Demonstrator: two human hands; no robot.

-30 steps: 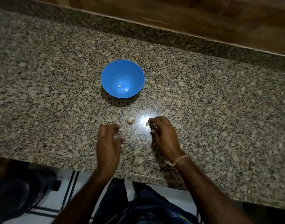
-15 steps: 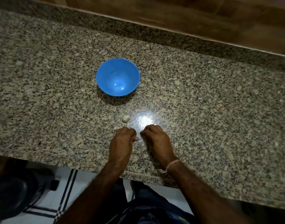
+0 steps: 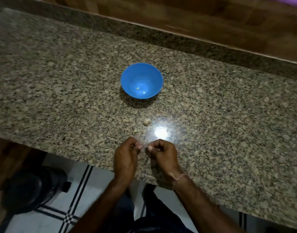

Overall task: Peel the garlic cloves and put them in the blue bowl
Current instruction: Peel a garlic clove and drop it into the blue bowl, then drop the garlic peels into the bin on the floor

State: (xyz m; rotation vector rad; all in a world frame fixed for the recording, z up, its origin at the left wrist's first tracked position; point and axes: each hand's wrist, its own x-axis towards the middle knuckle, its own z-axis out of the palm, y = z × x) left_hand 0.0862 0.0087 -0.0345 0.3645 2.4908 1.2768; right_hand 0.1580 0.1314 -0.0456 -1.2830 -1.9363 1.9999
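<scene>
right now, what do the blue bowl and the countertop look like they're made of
Blue bowl: probably plastic, smooth, semi-gloss; uniform saturated colour, thin rim, soft highlights inside. Countertop: looks like polished granite; speckled tan, grey and black grain, with a sharp bright light reflection on its surface. It could be a granite-look composite.

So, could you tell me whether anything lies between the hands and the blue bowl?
Only a loose garlic clove lies on the counter between the left hand, the right hand and the bowl; nothing taller.
</scene>
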